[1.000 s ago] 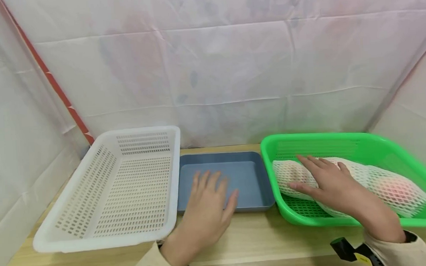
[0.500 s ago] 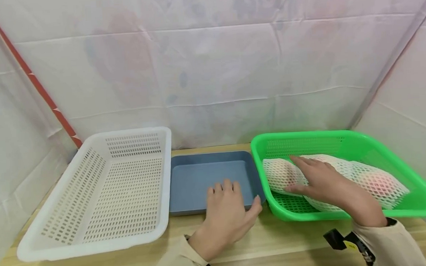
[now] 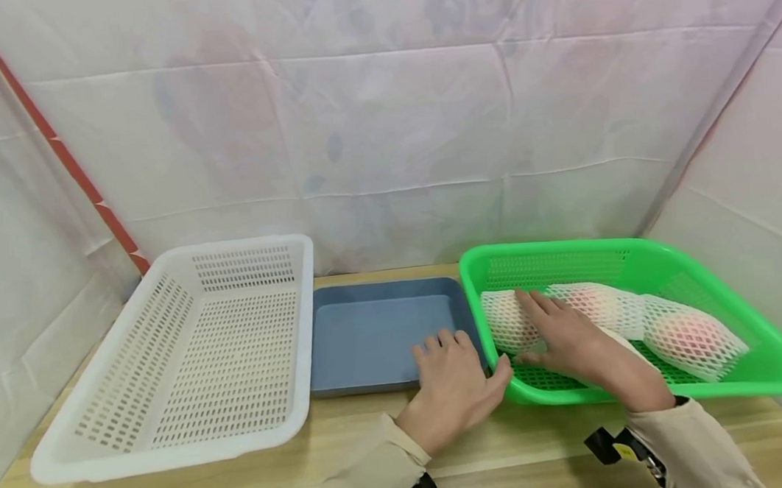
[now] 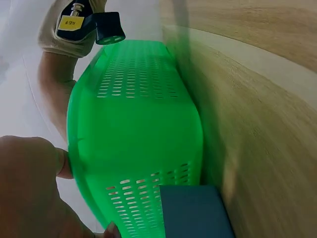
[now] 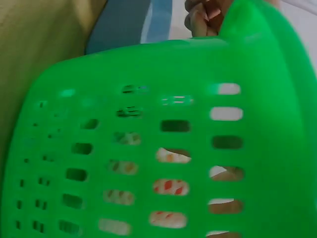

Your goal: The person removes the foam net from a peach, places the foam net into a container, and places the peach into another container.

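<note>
Your right hand [image 3: 569, 345], fingers extended, lies over the leftmost netted bundle [image 3: 504, 323] in the green basket [image 3: 564, 247]; you can't tell whether they touch. Your left hand [image 3: 454, 384], loosely spread, grips nothing between tray [image 3: 369, 341] and green basket.

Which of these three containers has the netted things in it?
The green plastic basket on the right: it alone holds round things in white netting; the white plastic basket and shallow blue-grey rectangular tray show none.

The left grip [image 3: 453, 389] has shifted right beside the green basket [image 3: 557, 247], the right grip [image 3: 572, 345] leftward over a netted bundle [image 3: 503, 323].
</note>
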The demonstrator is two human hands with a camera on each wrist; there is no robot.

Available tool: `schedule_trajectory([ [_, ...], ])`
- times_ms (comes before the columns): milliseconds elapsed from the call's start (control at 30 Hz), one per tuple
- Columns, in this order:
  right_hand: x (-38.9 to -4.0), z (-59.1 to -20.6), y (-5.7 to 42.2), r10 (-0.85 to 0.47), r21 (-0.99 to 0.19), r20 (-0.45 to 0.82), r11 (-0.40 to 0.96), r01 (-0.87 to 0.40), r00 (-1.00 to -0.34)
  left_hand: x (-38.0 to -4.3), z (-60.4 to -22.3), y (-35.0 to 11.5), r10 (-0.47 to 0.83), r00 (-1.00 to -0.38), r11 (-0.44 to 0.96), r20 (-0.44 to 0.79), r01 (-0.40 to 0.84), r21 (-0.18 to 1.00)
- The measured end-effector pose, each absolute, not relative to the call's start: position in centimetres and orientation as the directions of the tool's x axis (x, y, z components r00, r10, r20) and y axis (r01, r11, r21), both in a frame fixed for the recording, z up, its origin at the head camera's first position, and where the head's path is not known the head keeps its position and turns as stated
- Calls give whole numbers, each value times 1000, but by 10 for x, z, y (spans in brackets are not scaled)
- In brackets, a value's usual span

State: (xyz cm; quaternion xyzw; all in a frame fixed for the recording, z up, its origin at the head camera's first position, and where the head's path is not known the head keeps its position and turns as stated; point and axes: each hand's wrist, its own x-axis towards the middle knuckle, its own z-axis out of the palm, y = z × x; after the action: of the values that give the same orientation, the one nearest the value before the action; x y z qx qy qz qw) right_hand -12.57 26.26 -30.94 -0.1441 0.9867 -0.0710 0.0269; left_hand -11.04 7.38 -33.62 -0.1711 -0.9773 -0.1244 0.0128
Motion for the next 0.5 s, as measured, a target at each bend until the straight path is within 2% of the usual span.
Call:
schedule_trajectory([
  [200,-128,-320,263,-309,-177,27,934,-309,-951,-114,-340,80,346,-934,898,83,356,259],
  [500,-137,-327,262,-325,-192,103,921,-340,-940,-113,-342,83,375,-909,880,180,410,239],
])
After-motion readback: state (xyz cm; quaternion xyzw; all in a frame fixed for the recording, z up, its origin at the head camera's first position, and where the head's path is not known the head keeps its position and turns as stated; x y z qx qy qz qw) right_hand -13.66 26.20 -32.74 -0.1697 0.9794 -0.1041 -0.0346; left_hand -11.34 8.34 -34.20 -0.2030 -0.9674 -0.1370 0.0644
